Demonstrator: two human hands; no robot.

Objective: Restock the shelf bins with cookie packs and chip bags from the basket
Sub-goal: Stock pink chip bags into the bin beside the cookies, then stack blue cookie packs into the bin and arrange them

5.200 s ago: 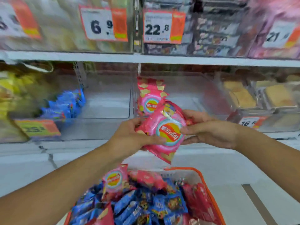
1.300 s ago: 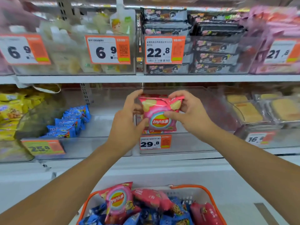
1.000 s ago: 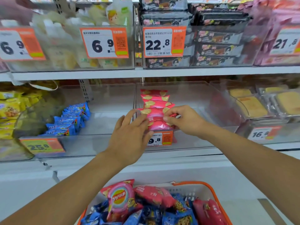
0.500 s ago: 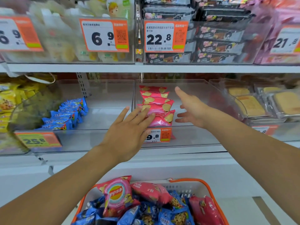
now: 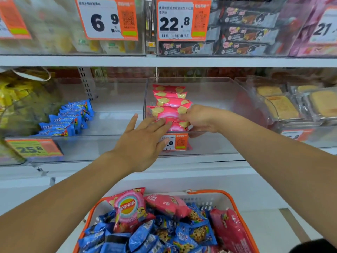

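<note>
A row of pink chip bags (image 5: 169,103) stands on edge in the clear middle bin (image 5: 209,79). My left hand (image 5: 142,141) reaches over the bin's front wall, its straight fingers touching the front bags from the left. From the right, my right hand (image 5: 200,119) pinches the edge of a front chip bag. Blue cookie packs (image 5: 71,115) line the left side of the neighbouring clear bin (image 5: 113,125). Below, the orange-rimmed basket (image 5: 228,196) holds more pink chip bags (image 5: 129,209) and blue cookie packs (image 5: 182,232).
Yellow snack packs (image 5: 16,94) fill the far-left bin, and boxed cakes (image 5: 280,106) sit in the right one. The upper shelf (image 5: 164,61) carries full bins with price tags. A white ledge (image 5: 127,176) runs between the shelf and the basket.
My right hand, which was open beside the chip row, has come back to the front bags and pinches one. My left hand has stayed at the front bags.
</note>
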